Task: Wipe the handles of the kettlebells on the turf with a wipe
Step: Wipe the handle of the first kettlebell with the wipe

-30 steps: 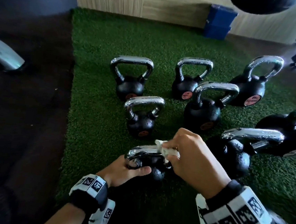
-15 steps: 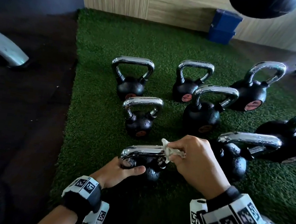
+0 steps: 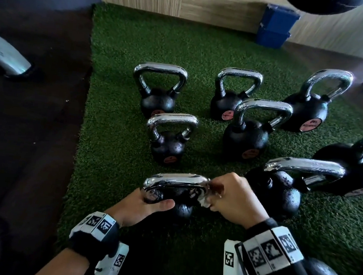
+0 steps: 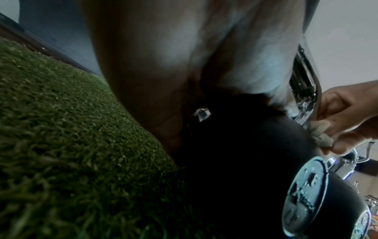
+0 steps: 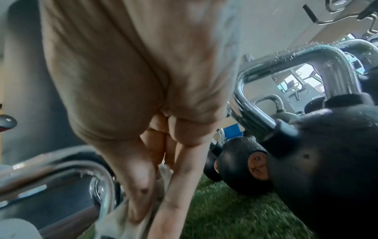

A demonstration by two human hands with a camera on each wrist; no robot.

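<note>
Nearest me on the green turf stands a small black kettlebell with a chrome handle. My left hand grips the handle's left end where it meets the ball, thumb across the front. My right hand pinches a crumpled white wipe against the handle's right bend. In the left wrist view the wipe sits bunched between the right hand's fingertips at the handle's base. In the right wrist view the fingers press the wipe beside the chrome handle.
Several more black kettlebells with chrome handles stand on the turf behind and to the right, the closest just beside my right hand. Dark floor lies to the left. A blue box sits by the wooden wall.
My right hand has slid the wipe from the top of the handle to its right bend and down. The left hand has kept its grip on the left end.
</note>
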